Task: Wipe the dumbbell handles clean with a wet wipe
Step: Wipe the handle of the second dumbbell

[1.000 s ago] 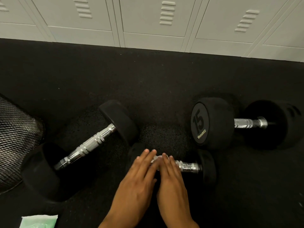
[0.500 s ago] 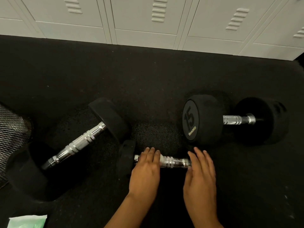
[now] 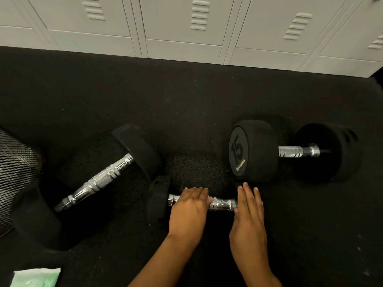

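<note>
Left hand and right hand flat, fingers extended, on small dumbbell; black speckled rubber floor, pale lockers behind.

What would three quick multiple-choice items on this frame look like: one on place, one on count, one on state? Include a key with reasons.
1. Where is the green wipe packet?
A. bottom-left corner of the view
B. between the two large dumbbells
C. against the lockers

2. How many dumbbells lie on the floor?
A. two
B. three
C. four

3. How are the hands placed on the small dumbbell?
A. both clenched round one head
B. left hand flat over the handle, right hand flat at its right end
C. both off it, holding a wipe

Key: 1 A, the packet sits at the lower-left edge. 2 B, the angled dumbbell, the small one and the one marked 15. 3 B, the fingers lie extended, and no wipe shows in either hand.
</note>
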`<state>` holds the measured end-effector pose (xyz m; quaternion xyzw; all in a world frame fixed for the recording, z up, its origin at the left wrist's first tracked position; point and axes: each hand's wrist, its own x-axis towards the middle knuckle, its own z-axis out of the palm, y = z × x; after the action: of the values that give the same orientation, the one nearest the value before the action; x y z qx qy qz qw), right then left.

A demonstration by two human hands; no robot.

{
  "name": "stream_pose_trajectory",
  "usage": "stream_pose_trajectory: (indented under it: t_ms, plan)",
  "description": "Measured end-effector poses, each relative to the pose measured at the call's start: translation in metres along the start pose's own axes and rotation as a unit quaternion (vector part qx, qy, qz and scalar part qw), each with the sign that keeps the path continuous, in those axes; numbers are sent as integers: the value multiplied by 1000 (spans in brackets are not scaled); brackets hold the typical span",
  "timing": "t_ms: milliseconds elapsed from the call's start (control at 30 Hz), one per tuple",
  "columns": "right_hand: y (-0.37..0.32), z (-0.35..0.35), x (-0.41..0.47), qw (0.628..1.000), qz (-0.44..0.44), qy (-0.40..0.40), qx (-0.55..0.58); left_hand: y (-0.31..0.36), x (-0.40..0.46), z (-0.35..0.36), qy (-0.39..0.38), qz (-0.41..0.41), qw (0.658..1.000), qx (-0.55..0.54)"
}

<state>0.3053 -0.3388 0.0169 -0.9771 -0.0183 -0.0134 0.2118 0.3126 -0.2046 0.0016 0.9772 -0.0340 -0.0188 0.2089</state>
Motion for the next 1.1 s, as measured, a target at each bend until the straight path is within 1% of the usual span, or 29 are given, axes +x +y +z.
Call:
stream_pose_trajectory:
  t_ms: [100,167,300,400,500,567,600,633,700,800,833,867,933,1000,1033,1067,1100]
  plan:
    - [0,0,-1,1000,-9,8,12,4,-18,-1,21,18,1000,-9]
    - [0,1,-1,1000,-10,9,15,3,-21,0,11,30,999,-5]
    - [0,1,0,1000,4,3,26,1,3,1,2,-1,1000,11]
    - [1,2,1,1000,-2,10,24,4,2,-2,-23,-21,999,8]
    - [0,3,-2,1000,7,12,27,6,-11,-5,17,-5,1000,-7]
    - [0,3,-3,1000,6,12,27,1,-12,-1,55,13,998,4]
    - [-1,2,-3,1000,3,10,27,1,-9,-3,62,16,998,14]
    - [-2,1,-3,1000,4,8,27,2,-4,-7,41,13,999,19]
    - [-3,0,0,999,17,-2,27,5,10,-15,-40,15,999,22]
    - [-3,0,1,1000,15,1,27,8,13,-22,-64,-5,998,18]
    - [-3,0,0,999,15,2,35,10,10,-28,-60,-4,998,21]
    - [-4,0,-2,999,17,3,44,9,3,-26,-29,-4,1000,1]
    - [-2,-1,-3,999,16,6,51,2,-9,-17,56,41,998,-6]
    - [-2,-1,-2,999,8,4,48,2,-26,-12,84,67,994,-25]
    - [-2,-1,-2,999,5,1,45,4,-35,-12,86,60,993,-54]
    - [-1,-1,-1,999,7,-1,43,8,-44,-13,94,32,990,-95]
    - [-1,-1,0,999,11,-3,41,15,-52,-16,106,-29,981,-158]
